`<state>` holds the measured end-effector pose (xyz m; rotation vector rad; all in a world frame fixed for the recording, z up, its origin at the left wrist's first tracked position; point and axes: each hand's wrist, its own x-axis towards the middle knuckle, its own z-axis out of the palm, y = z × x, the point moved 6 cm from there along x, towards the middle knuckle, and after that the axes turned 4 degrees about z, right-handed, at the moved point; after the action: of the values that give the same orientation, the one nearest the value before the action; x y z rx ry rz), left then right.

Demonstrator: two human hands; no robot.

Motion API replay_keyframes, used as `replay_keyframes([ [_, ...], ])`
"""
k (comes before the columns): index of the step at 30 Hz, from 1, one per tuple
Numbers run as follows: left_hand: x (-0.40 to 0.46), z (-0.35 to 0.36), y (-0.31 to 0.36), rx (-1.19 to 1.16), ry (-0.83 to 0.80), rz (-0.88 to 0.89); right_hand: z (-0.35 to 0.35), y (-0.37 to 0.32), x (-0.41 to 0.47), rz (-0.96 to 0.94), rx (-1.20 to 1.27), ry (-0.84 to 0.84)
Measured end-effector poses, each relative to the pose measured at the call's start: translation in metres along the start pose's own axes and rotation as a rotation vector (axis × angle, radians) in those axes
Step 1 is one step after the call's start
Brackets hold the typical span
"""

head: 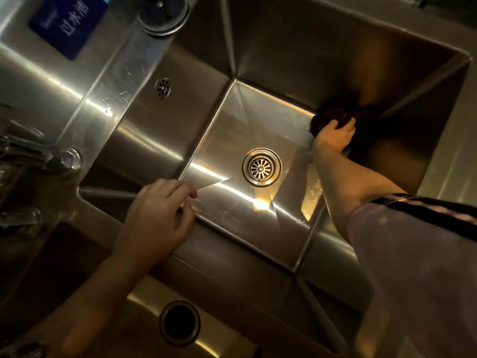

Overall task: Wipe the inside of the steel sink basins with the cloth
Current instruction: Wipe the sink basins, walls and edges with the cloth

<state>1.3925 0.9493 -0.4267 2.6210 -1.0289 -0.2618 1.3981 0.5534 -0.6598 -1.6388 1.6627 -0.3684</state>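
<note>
Deep in the far right corner of the steel basin (258,120), where floor meets side wall, a dark cloth (333,118) is bunched and pressed against the metal by the right hand (335,136), whose fingers clench over its near edge; the arm reaches down full length, probably so the palm can bear weight on the corner seam where grime collects. The left hand (157,215) hangs loosely curled over the near left rim of the basin, holding nothing, and seems placed there to steady the body while leaning in. The floor slopes in creased facets toward a round strainer drain (261,167) at its centre, well clear of the cloth. Brushed steel is everywhere, streaked with warm glare and otherwise dim. A second basin's open drain hole (179,323) shows nearer the person, taps (38,157) stand at the left, and a blue label (68,21) sits on the upstand.
</note>
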Motion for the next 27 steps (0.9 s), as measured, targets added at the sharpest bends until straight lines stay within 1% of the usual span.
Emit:
replay_keyframes([
  [2,0.0,-0.001,0.0,-0.002,0.0,-0.009,0.006,-0.007,-0.006,-0.042,-0.104,-0.058],
  [4,0.001,-0.001,0.0,0.001,-0.012,-0.021,0.016,-0.013,-0.01,-0.14,-0.216,-0.114],
  [6,0.0,-0.001,-0.001,0.014,-0.017,-0.033,0.029,-0.02,-0.019,-0.258,-0.278,-0.196],
  [8,0.0,-0.001,-0.001,0.024,-0.013,-0.05,0.05,-0.033,-0.03,-0.395,-0.314,-0.318],
  [10,0.0,-0.002,-0.002,0.028,-0.011,-0.065,0.079,-0.05,-0.045,-0.493,-0.327,-0.456],
  [13,-0.001,-0.003,-0.005,0.026,-0.002,-0.092,0.125,-0.079,-0.067,-0.592,-0.329,-0.654],
  [15,-0.001,-0.005,-0.006,0.023,0.017,-0.11,0.154,-0.096,-0.077,-0.652,-0.376,-0.749],
  [18,-0.001,-0.005,-0.007,0.025,0.022,-0.12,0.185,-0.111,-0.091,-0.78,-0.49,-0.84],
  [22,0.001,-0.004,-0.007,0.028,0.0,-0.117,0.199,-0.112,-0.109,-0.979,-0.616,-0.927],
  [24,0.001,-0.005,-0.007,0.031,0.002,-0.12,0.2,-0.106,-0.121,-1.04,-0.65,-0.996],
  [27,0.001,-0.006,-0.007,0.027,0.031,-0.123,0.198,-0.095,-0.144,-1.085,-0.688,-1.109],
])
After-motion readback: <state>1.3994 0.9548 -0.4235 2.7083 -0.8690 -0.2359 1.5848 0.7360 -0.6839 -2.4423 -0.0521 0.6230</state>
